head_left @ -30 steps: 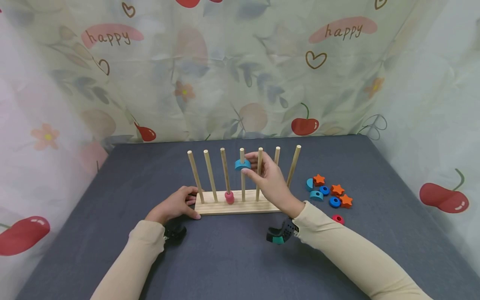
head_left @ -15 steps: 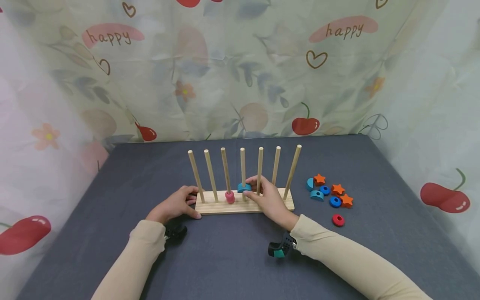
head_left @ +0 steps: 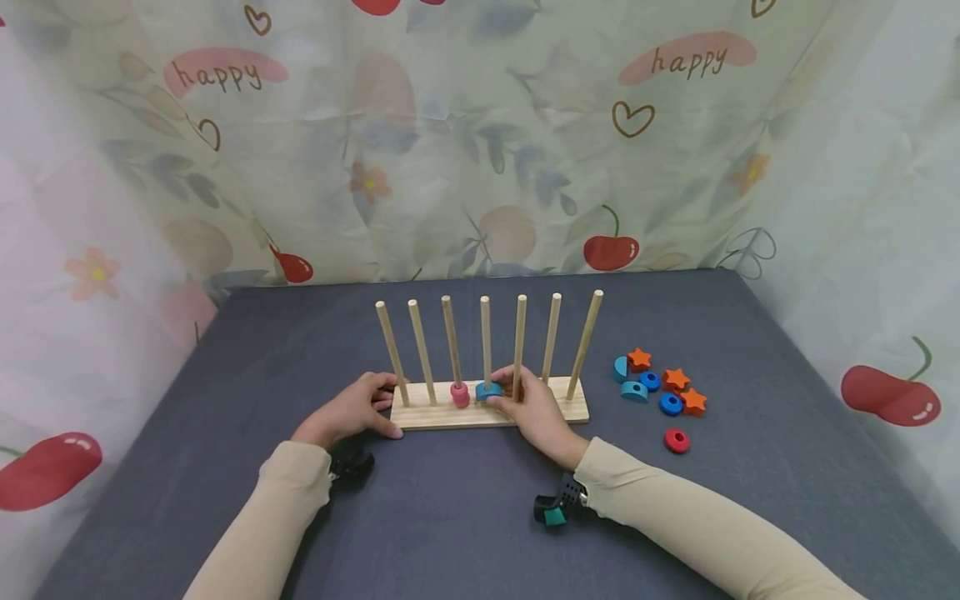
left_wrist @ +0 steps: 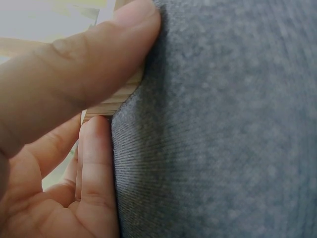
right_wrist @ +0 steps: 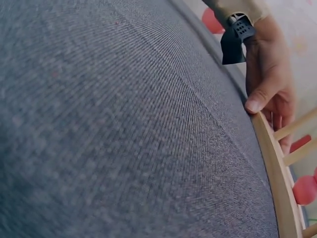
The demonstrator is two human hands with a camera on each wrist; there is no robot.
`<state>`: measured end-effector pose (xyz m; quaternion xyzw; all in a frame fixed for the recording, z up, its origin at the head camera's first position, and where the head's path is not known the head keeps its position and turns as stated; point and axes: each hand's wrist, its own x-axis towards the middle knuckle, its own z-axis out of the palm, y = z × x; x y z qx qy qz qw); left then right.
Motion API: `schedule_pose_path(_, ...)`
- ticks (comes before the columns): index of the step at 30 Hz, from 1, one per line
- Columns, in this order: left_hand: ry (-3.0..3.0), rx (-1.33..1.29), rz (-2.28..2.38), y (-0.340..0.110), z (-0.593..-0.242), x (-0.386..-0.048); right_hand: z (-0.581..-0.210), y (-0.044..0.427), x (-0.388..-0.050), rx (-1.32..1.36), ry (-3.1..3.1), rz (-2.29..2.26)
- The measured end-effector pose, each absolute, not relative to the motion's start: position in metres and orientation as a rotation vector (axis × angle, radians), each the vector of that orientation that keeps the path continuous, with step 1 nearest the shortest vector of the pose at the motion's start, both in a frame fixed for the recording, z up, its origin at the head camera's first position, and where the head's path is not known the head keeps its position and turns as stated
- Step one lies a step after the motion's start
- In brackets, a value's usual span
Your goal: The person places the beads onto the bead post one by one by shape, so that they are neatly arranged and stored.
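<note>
A wooden base with several upright pegs stands on the dark cloth. My left hand grips its left end, thumb at the front corner and fingers behind, as the left wrist view also shows on the wooden end. A pink bead sits low on the third peg from the left. Beside it, at the foot of the middle peg, is a light-blue half-round block. My right hand pinches this block at its right side, reaching around the peg to the right. The right wrist view does not show the block.
Right of the base lie loose pieces: orange stars, blue rings, light-blue half-round blocks and a red ring. A printed curtain hangs behind the dark table.
My right hand has lowered the light-blue half-round block down the middle peg, from near its top to the base. The left hand stays on the base's end.
</note>
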<state>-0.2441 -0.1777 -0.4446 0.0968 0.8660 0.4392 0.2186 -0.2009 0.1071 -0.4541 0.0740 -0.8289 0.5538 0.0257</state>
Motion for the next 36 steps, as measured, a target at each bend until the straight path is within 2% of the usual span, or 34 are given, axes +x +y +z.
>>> schedule_pose_path(36,2.415,0.275,1.196,-0.1761,-0.4424,-0.2418,-0.4556,0.1022,-0.1966,0.228,-2.556,1.671)
